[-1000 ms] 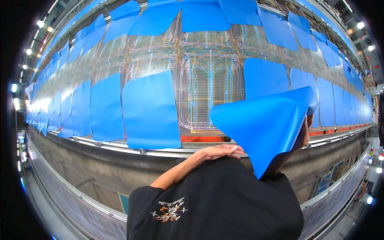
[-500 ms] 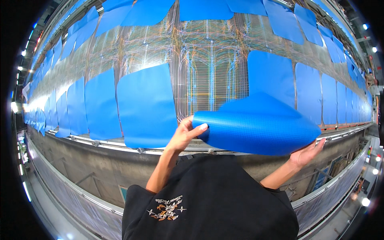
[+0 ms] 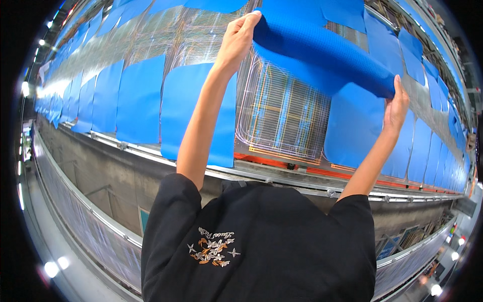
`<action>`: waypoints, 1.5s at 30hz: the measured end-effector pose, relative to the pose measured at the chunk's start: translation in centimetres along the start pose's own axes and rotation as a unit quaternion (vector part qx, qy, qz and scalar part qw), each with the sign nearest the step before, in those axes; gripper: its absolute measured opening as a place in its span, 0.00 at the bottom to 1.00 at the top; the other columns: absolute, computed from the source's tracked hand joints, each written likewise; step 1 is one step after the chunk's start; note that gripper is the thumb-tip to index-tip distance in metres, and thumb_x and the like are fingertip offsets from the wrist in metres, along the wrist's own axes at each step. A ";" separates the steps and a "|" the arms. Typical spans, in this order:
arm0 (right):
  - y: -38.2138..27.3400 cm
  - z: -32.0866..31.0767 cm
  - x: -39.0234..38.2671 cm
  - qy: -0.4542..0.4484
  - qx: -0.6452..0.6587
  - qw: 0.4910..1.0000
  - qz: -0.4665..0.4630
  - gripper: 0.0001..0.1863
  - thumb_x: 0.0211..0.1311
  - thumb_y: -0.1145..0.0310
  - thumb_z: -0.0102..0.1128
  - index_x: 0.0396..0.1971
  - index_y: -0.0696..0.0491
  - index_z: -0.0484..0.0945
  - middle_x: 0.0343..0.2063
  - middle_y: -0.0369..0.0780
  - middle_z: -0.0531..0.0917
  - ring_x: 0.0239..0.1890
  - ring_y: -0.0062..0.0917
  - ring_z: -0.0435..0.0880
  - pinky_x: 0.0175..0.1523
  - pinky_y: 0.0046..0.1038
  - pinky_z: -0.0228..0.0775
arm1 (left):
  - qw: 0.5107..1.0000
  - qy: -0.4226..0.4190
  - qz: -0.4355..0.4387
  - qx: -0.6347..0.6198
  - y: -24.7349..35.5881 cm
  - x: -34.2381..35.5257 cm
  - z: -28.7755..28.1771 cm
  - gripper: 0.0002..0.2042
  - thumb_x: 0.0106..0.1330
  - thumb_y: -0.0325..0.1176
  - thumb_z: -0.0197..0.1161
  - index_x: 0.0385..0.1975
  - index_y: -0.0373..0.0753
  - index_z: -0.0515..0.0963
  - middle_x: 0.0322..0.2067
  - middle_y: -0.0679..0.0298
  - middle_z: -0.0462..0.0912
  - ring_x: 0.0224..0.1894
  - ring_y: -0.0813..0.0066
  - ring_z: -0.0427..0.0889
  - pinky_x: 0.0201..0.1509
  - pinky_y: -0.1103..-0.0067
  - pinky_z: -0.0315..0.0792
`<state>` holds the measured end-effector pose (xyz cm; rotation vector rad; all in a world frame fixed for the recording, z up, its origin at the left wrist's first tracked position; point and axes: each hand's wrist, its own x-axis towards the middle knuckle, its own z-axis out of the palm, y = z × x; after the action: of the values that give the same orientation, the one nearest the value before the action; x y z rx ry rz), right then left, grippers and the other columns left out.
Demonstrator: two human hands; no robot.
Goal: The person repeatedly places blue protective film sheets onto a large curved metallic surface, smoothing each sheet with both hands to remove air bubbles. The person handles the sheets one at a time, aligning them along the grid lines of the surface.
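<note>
A blue sheet [image 3: 322, 53] with a fine grid texture is stretched between my two raised hands, above the far part of the long table [image 3: 287, 113]. At its left corner, my left hand [image 3: 240, 41] pinches the edge between thumb and fingers. My right hand [image 3: 396, 106] grips the opposite, lower right corner, with some of its fingers hidden behind the sheet. The sheet sags and curls between them. Beneath it, the table surface bears dense coloured curved and straight lines.
More blue sheets lie flat in rows along the table, with one [image 3: 201, 113] near my left forearm and another [image 3: 354, 123] below the held sheet. A metal rail [image 3: 282, 182] runs along the table's near edge. Behind me stands another long table [image 3: 90, 216].
Both hands have moved up and away from my body, carrying the blue sheet over the table's far part. My right hand has closed on its corner. The view has tilted.
</note>
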<state>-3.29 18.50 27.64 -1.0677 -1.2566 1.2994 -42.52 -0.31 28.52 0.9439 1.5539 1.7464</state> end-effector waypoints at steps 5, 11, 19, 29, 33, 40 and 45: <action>6.9 -1.1 -1.9 0.032 -0.137 0.990 0.001 0.21 0.69 0.63 0.71 0.51 0.65 0.83 0.45 0.38 0.85 0.48 0.19 0.79 0.59 0.23 0.67 | 0.995 -0.038 -0.079 0.040 -8.3 -3.8 -3.0 0.15 0.76 0.45 0.64 0.36 0.38 0.85 0.31 0.77 0.80 0.34 0.89 0.71 0.39 0.83 0.65; 21.1 -3.8 -8.6 -0.048 -0.225 0.963 0.138 0.10 0.66 0.65 0.73 0.35 0.56 0.85 0.28 0.28 0.82 0.30 0.10 0.72 0.36 0.19 0.62 | 0.957 0.056 -0.237 0.154 -22.4 -13.9 -5.9 0.16 0.65 0.44 0.74 0.30 0.35 0.89 0.19 0.71 0.81 0.26 0.86 0.74 0.31 0.77 0.70; 31.5 -4.8 -14.7 -0.011 -0.295 0.939 0.175 0.13 0.65 0.67 0.74 0.38 0.62 0.85 0.28 0.34 0.86 0.29 0.13 0.78 0.35 0.21 0.69 | 0.891 0.119 -0.330 0.288 -27.9 -19.2 -6.3 0.14 0.58 0.47 0.78 0.33 0.42 0.92 0.26 0.62 0.91 0.29 0.72 0.88 0.37 0.71 0.78; 33.3 -5.0 -16.0 0.004 -0.303 0.934 0.187 0.13 0.65 0.67 0.73 0.39 0.62 0.85 0.29 0.36 0.88 0.30 0.14 0.79 0.36 0.21 0.70 | 0.888 0.125 -0.327 0.299 -28.9 -19.5 -6.2 0.14 0.58 0.46 0.77 0.34 0.41 0.92 0.28 0.61 0.91 0.32 0.66 0.89 0.40 0.69 0.80; 32.9 -4.6 -16.4 0.009 -0.285 0.936 0.207 0.12 0.65 0.67 0.73 0.39 0.61 0.85 0.28 0.34 0.87 0.28 0.13 0.78 0.34 0.21 0.68 | 0.884 0.127 -0.327 0.310 -29.0 -19.3 -6.3 0.15 0.59 0.45 0.77 0.32 0.39 0.91 0.25 0.63 0.90 0.28 0.76 0.85 0.36 0.74 0.77; 32.4 -4.5 -16.4 0.010 -0.298 0.931 0.210 0.11 0.65 0.68 0.72 0.38 0.61 0.85 0.27 0.35 0.87 0.27 0.13 0.78 0.33 0.21 0.68 | 0.886 0.115 -0.322 0.313 -29.2 -19.4 -6.5 0.15 0.58 0.46 0.78 0.32 0.39 0.91 0.26 0.63 0.90 0.29 0.73 0.86 0.37 0.72 0.78; 32.0 -3.5 -16.7 0.018 -0.288 0.937 0.199 0.11 0.65 0.68 0.71 0.39 0.61 0.85 0.26 0.35 0.86 0.27 0.13 0.77 0.32 0.22 0.68 | 0.883 0.106 -0.321 0.326 -29.3 -19.6 -6.9 0.16 0.58 0.47 0.78 0.33 0.40 0.91 0.28 0.59 0.91 0.31 0.67 0.89 0.40 0.70 0.80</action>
<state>-0.35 3.48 -5.18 -1.8295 -1.4877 1.2166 -37.71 -16.55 -3.18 0.4151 2.3329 0.8763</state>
